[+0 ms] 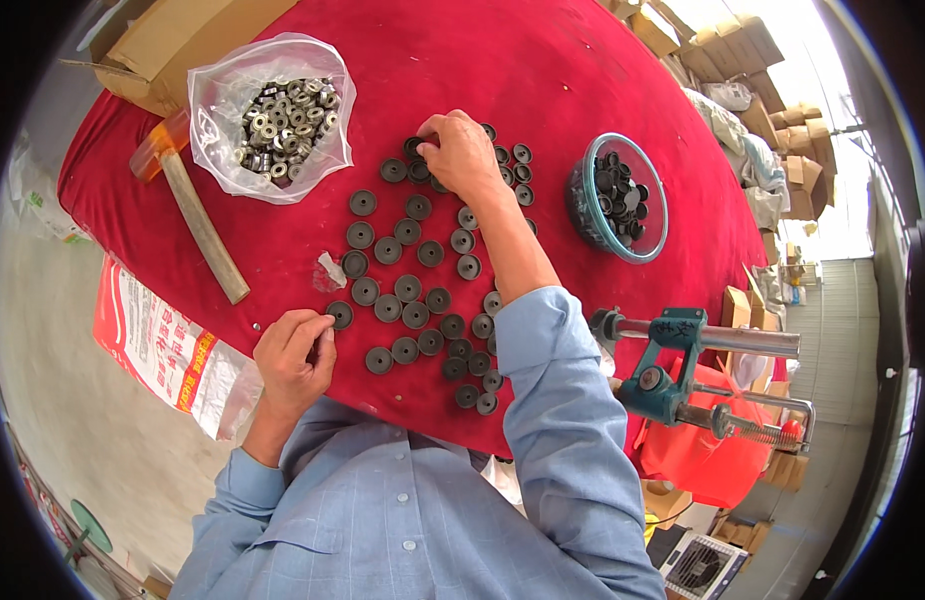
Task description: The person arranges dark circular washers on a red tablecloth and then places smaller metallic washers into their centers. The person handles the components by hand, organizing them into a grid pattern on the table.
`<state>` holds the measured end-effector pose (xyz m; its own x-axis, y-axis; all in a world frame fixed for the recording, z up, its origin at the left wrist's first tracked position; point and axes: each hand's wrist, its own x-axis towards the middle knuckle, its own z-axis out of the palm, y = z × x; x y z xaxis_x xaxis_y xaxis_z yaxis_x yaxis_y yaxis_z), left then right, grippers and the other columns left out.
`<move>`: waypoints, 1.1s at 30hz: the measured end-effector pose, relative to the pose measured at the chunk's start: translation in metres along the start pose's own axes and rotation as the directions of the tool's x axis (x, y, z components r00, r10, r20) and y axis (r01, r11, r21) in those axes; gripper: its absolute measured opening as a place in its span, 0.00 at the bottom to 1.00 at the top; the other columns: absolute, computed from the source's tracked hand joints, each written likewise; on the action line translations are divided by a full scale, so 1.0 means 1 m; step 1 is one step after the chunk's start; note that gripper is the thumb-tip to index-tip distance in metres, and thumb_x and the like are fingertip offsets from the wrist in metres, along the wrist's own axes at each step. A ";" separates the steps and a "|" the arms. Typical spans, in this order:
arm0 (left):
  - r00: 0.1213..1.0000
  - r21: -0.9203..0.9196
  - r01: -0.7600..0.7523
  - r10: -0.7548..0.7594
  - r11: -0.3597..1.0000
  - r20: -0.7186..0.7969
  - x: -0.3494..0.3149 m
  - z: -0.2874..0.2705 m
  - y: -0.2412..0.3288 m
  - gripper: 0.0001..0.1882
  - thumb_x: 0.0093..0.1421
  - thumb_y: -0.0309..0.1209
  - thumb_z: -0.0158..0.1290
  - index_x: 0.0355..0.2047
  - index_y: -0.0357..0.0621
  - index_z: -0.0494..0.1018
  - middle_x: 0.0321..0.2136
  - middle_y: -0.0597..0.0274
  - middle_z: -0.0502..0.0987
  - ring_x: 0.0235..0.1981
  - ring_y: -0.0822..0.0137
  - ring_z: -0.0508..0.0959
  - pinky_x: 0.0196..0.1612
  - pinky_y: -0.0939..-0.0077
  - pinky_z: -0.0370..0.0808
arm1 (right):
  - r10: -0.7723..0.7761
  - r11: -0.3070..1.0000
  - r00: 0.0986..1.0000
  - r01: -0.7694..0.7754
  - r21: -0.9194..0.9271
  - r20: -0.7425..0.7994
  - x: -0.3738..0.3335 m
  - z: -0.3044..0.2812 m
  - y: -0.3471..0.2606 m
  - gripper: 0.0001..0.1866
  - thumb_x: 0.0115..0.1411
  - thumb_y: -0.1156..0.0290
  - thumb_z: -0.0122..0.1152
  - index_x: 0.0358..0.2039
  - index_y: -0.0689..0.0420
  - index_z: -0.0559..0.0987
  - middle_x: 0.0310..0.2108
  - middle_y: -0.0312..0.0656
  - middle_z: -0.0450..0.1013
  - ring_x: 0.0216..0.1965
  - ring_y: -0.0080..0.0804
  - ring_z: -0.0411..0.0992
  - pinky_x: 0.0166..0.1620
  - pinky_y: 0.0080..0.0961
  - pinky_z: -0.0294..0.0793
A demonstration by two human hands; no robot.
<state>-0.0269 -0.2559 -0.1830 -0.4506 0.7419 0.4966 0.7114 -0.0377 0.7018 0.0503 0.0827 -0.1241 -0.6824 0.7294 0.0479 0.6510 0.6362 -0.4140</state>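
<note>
Left hand (294, 358) nearest, fingers curled beside black disc (340, 315). More black discs (415, 315) spread over red cloth (542, 80). Beyond, right hand (462, 150), fingertips at far disc (411, 147); whether either hand pinches, cannot tell. Far left, plastic bag (214, 150), metal rings (282, 125) inside.

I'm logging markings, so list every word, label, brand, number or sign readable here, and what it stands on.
Red-and-white sack: large printed characters, not transcribed here.
Green press: dark characters on its upper block, not transcribed here.
Dark discs: no lettering can be made out.
Cardboard boxes, upper right: any print is too small to read.
</note>
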 end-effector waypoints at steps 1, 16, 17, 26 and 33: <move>1.000 0.002 -0.002 0.002 1.000 -0.001 0.000 0.000 0.000 0.12 0.54 0.17 0.66 0.38 0.43 0.83 0.33 0.61 0.82 0.27 0.61 0.80 0.29 0.67 0.76 | -0.007 1.000 1.000 0.007 0.000 0.011 0.001 0.000 0.001 0.10 0.63 0.69 0.72 0.43 0.57 0.88 0.48 0.50 0.80 0.52 0.52 0.81 0.56 0.48 0.80; 0.999 -0.040 0.027 -0.026 0.999 0.020 -0.001 -0.001 -0.001 0.11 0.55 0.16 0.65 0.39 0.40 0.83 0.33 0.58 0.81 0.25 0.62 0.79 0.27 0.70 0.74 | 0.020 0.987 0.997 -0.007 0.161 -0.075 0.003 0.012 -0.009 0.17 0.58 0.65 0.77 0.45 0.60 0.87 0.43 0.52 0.84 0.48 0.51 0.82 0.54 0.45 0.81; 0.999 -0.049 0.038 -0.037 0.998 0.025 0.000 0.000 0.000 0.11 0.56 0.16 0.65 0.39 0.40 0.83 0.33 0.58 0.81 0.24 0.62 0.79 0.26 0.70 0.74 | 0.021 0.976 0.997 -0.004 0.217 -0.074 0.003 0.008 -0.007 0.15 0.58 0.66 0.77 0.43 0.60 0.87 0.41 0.51 0.84 0.46 0.48 0.83 0.52 0.43 0.82; 0.999 -0.026 -0.018 0.019 1.000 0.050 0.001 -0.002 -0.001 0.12 0.57 0.16 0.64 0.41 0.41 0.82 0.34 0.59 0.81 0.26 0.62 0.80 0.27 0.68 0.75 | 0.123 0.975 0.730 -0.214 -0.054 -0.673 -0.046 -0.151 0.105 0.09 0.62 0.68 0.71 0.40 0.58 0.86 0.40 0.49 0.84 0.45 0.48 0.83 0.52 0.45 0.81; 0.999 0.001 -0.030 0.029 1.000 0.043 0.001 -0.003 -0.003 0.12 0.56 0.17 0.64 0.41 0.41 0.82 0.34 0.59 0.81 0.27 0.61 0.80 0.29 0.67 0.76 | -0.020 0.965 0.760 -0.155 -0.212 -0.650 -0.061 -0.131 0.091 0.11 0.63 0.66 0.68 0.41 0.59 0.86 0.40 0.53 0.83 0.44 0.55 0.82 0.51 0.50 0.81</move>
<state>-0.0306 -0.2574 -0.1830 -0.4057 0.7687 0.4945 0.7248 -0.0590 0.6864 0.1947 0.1287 -0.0459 -0.3155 0.7046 0.6357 0.8045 0.5538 -0.2145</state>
